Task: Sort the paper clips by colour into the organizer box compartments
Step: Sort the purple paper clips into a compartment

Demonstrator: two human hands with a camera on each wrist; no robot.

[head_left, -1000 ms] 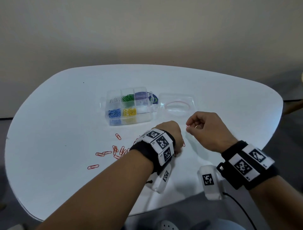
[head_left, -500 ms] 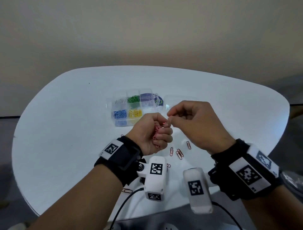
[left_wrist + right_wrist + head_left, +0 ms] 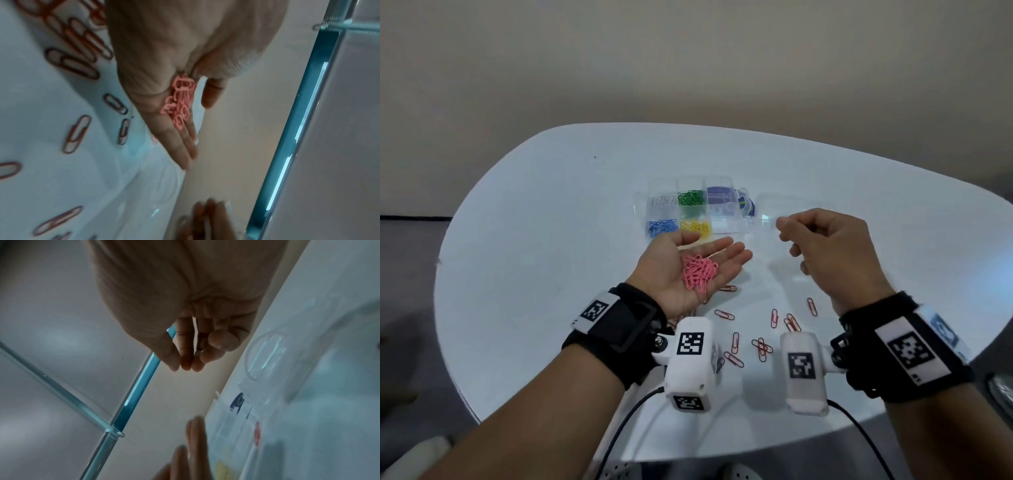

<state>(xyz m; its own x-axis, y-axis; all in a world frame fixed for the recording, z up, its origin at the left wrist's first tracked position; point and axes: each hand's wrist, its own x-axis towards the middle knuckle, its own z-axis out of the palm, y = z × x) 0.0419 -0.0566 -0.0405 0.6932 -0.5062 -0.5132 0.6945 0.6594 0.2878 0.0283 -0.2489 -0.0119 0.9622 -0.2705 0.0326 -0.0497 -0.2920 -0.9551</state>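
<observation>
My left hand [image 3: 717, 255] lies palm up and flat, just in front of the clear organizer box [image 3: 726, 226], with a heap of pink paper clips [image 3: 699, 273] on the palm. The left wrist view shows the same pink clips [image 3: 180, 104] on that left hand [image 3: 185, 142]. In the box are white [image 3: 662, 200], green [image 3: 691, 198], blue [image 3: 662, 226] and yellow clips [image 3: 697, 226], each in its own compartment. My right hand [image 3: 786, 233] hovers to the right with fingers curled. In the right wrist view the right hand [image 3: 185, 367] has its thumb and fingertips together, nothing visible between them.
Several red paper clips [image 3: 761, 346] lie scattered on the white table [image 3: 551, 240] between my wrists, and show as red clips [image 3: 76, 134] under the left hand. The box's clear lid [image 3: 770, 214] lies open to the right, under my right hand. A purple label [image 3: 717, 198] fills the back right compartment.
My left hand rose from the table, turned palm up and uncurled, showing the pink clips. The right hand met it, then drew away to the right.
</observation>
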